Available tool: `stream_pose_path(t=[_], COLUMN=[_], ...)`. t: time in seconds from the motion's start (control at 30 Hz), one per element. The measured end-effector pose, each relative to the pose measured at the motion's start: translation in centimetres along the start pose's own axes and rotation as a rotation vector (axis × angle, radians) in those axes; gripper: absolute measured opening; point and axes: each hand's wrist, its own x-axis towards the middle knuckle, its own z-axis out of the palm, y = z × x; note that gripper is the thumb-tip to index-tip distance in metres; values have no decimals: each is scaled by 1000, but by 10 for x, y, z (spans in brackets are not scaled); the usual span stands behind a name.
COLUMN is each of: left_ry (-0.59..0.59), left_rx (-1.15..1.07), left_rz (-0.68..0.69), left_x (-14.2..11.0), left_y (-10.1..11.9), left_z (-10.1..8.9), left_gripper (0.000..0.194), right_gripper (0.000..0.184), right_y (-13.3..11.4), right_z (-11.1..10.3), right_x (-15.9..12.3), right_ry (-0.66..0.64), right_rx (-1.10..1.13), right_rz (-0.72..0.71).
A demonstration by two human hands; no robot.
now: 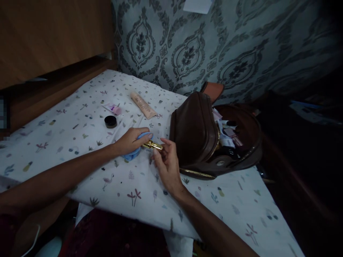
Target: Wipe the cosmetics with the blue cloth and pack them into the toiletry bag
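Observation:
My left hand [133,140] is closed on a blue cloth [135,150] that rests on the patterned white sheet [80,121]. A small gold tube [154,145] sticks out from the cloth, and my right hand [166,162] pinches its free end with the fingertips. Both hands meet just left of an open brown bag [197,132]. The bag lies unzipped with several small cosmetics [227,134] showing inside.
A peach tube [143,104], a small pink tube [114,108] and a round black jar [110,121] lie on the sheet behind my hands. A wooden headboard [48,39] stands at the left, a patterned wall [214,46] behind. The right side is dark.

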Motion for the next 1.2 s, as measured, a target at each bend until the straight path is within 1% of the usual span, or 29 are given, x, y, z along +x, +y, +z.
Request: stream_pose_path(t=[0.13, 0.2, 0.3, 0.33, 0.37, 0.43, 0.47, 0.53, 0.63, 0.67, 0.83, 0.97, 1.03, 1.13, 1.2], left_ry=[-14, -24, -29, -28, -26, -16, -11, -10, -18, -18, -7, -9, 0, 9, 1], left_rx=[-3, -8, -17, -22, -28, -36, -36, -27, -15, -15, -25, 22, 107, 298, 367], left_rz=[7, 16, 32, 31, 27, 15, 10, 6, 10, 12, 31, 53, 95, 225, 298], left_x=[-1, -1, -2, -2, -1, -1, 0, 0, 0, 0, -1, -2, -3, -5, -5], left_y=[-1, -2, -3, -3, -3, -3, -3, -3, -3, -3, -2, -3, -4, -5, -5], left_z=[0, 1, 1, 1, 0, 0, 0, 0, 0, 0, 0, 0, 1, 2, 2], left_gripper=[44, 44, 43, 42, 42, 42, 42, 41, 39, 38, 40, 42, 43, 45, 46], right_gripper=[21, 27, 43, 45, 43, 30, 28, 33, 21, 22, 37, 41, 41, 40, 39], right_y=[1, -3, -10, -11, -12, -10, -9, -6, -4, -3, -6, -8, -9, -9, -8], right_z=[-1, -2, -3, -3, -3, -2, -2, -2, -2, -3, -4, -3, -3, -2, -2], right_x=[1, 2, 4, 4, 4, 3, 3, 2, 1, 2, 4, 5, 5, 4, 4], right_ry=[0, -21, -70, -75, -71, -54, -45, -46, -67, -74, -80, -109, -118, -113, -115], right_rx=[-29, -105, -221, -237, -234, -200, -179, -157, -192, -213, -293, -287, -262, -231, -229], right_rz=[23, 21, -30, -38, -35, -7, 4, 13, 12, 7, -52, -25, -11, -17, -23])
